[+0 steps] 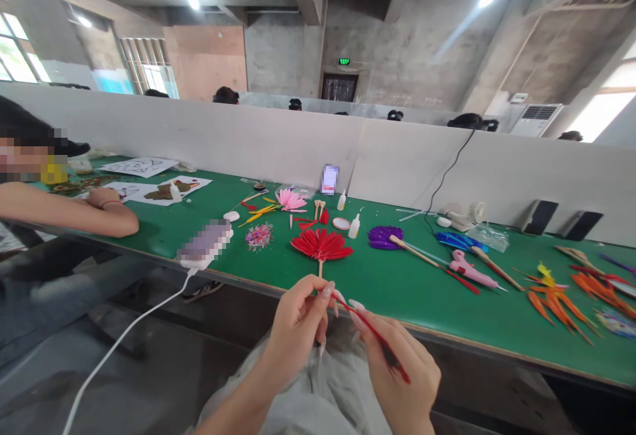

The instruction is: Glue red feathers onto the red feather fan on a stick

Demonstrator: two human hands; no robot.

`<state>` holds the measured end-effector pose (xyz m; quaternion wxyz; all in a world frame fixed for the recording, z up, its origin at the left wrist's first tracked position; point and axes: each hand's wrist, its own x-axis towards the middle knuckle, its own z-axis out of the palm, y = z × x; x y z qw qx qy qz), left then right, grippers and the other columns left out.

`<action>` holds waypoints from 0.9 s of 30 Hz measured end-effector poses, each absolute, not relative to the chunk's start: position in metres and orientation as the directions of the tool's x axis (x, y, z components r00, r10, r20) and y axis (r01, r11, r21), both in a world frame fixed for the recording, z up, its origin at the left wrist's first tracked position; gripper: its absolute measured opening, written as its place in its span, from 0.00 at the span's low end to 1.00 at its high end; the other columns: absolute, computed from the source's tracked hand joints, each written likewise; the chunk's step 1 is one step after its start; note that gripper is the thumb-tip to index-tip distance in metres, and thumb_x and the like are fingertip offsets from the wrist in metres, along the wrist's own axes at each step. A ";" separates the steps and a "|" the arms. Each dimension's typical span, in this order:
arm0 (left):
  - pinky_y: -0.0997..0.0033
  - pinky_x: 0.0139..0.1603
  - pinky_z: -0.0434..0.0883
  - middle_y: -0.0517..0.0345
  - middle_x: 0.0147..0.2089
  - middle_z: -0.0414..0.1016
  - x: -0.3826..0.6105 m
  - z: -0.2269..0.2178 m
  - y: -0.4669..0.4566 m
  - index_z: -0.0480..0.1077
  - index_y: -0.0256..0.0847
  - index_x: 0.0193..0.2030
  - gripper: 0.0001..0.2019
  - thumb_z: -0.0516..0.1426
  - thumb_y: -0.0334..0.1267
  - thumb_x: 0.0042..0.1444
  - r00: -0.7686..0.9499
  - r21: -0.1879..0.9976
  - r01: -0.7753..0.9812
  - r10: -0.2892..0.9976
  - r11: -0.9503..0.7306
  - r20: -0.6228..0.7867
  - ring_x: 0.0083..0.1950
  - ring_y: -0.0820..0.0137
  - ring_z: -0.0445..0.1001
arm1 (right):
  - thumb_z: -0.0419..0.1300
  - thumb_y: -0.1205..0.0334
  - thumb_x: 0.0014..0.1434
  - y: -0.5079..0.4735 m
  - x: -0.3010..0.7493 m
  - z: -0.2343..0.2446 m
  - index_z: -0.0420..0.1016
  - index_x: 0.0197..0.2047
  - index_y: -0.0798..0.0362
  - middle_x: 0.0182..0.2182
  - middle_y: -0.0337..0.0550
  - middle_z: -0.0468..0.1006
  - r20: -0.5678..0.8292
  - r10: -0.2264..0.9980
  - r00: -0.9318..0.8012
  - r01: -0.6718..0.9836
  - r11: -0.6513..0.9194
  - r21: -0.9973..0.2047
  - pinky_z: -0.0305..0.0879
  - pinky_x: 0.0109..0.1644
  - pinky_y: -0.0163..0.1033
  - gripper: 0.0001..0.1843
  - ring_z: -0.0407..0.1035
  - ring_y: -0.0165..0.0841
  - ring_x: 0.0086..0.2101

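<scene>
Over my lap, at the table's front edge, my left hand (298, 322) pinches the thin end of a narrow red feather (377, 337). My right hand (402, 365) grips the same feather further along, and its wider end sticks out below the fingers. Just beyond my hands lies a fan-shaped spread of red feathers (322, 245) on a pale wooden stick (320, 267). The stick's lower end is hidden behind my left hand. Smaller red pieces (311, 223) and a round white lid or dish (340, 224) lie behind the fan.
On the green table (278, 263) are glue bottles (354, 226), pink feathers (291, 200), colourful bits (259, 237), purple feathers (385, 237), a pink glue gun (472, 269) and orange feathers (554, 299). A white cable (129, 336) hangs at left. Another person's arm (74, 210) rests there.
</scene>
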<state>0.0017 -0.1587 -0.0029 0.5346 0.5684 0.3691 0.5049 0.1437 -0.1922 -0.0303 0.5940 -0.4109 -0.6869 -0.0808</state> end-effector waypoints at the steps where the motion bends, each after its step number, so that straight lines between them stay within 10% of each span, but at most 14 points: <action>1: 0.81 0.16 0.55 0.67 0.18 0.60 0.002 -0.004 -0.159 0.65 0.37 0.31 0.17 0.51 0.50 0.58 0.213 0.982 -0.113 0.961 -0.155 0.176 0.14 0.82 0.57 | 0.59 0.76 0.54 -0.192 0.144 -0.030 0.75 0.42 0.50 0.29 0.39 0.80 0.883 0.467 0.041 0.659 0.652 -0.375 0.71 0.31 0.31 0.15 0.74 0.28 0.25; 18: 0.81 0.16 0.56 0.68 0.13 0.58 0.004 -0.006 -0.159 0.63 0.38 0.28 0.19 0.49 0.52 0.59 0.194 0.981 -0.155 0.970 -0.115 0.144 0.13 0.81 0.56 | 0.61 0.65 0.56 -0.196 0.131 -0.026 0.78 0.32 0.52 0.23 0.40 0.80 0.776 0.562 0.286 0.594 0.532 -0.604 0.71 0.29 0.31 0.04 0.72 0.29 0.21; 27: 0.82 0.16 0.58 0.67 0.17 0.60 0.005 -0.004 -0.158 0.65 0.36 0.28 0.17 0.53 0.50 0.57 0.126 0.975 -0.156 0.976 -0.156 0.176 0.14 0.81 0.59 | 0.60 0.73 0.54 -0.193 0.134 -0.026 0.76 0.36 0.52 0.26 0.38 0.81 0.854 0.503 0.134 0.644 0.611 -0.460 0.70 0.30 0.29 0.08 0.73 0.27 0.23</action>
